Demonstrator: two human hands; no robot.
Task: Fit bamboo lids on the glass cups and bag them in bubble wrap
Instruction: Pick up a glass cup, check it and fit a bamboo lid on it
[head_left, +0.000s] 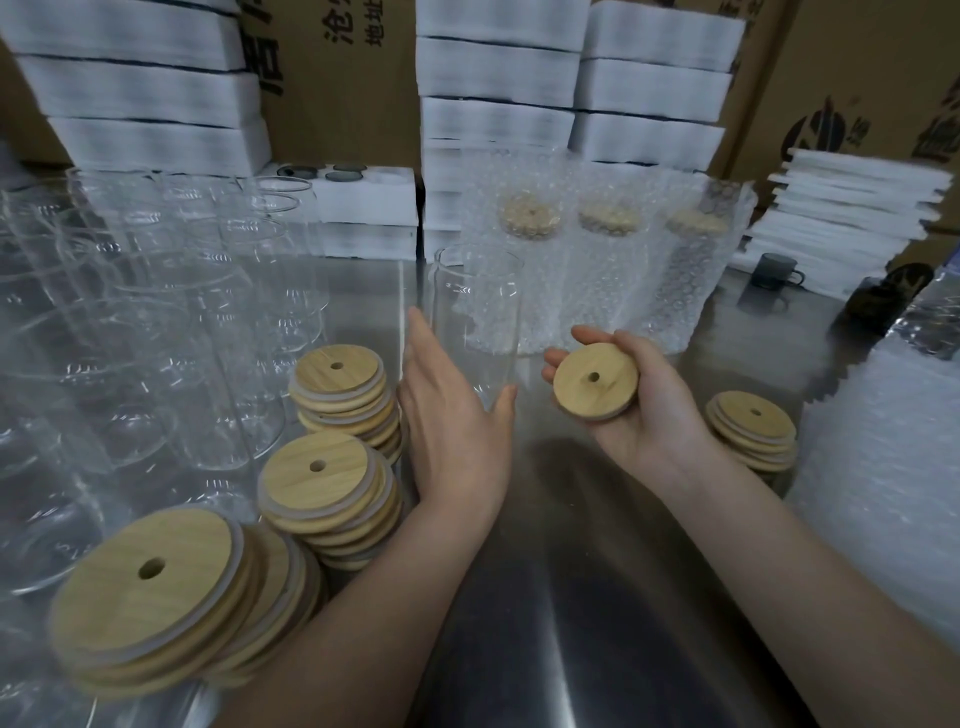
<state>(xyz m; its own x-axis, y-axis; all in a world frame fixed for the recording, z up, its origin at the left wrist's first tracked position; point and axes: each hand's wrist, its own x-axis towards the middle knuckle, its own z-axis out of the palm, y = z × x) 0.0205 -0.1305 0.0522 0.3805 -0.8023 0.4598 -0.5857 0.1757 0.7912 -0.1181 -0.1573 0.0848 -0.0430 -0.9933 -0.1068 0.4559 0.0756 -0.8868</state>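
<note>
**Lid and Cup Positions at the Steel Table**

Nearest, lid stacks (322, 467) stand at left on the steel table (571, 597). The left hand (452, 415) is flat, with straight fingers and a spread thumb, flanking the base of an upright glass cup (475, 306) (contact cannot be confirmed). The right hand (639, 405) holds one bamboo lid (596, 380) beside that cup, fingers curled behind it. Farther back, three lidded cups stand in bubble wrap bags (597, 280).

Single head-worn wide-angle view, facing forward and down, close over the steel table (571, 623), stacked boxes (332, 78) behind
</note>
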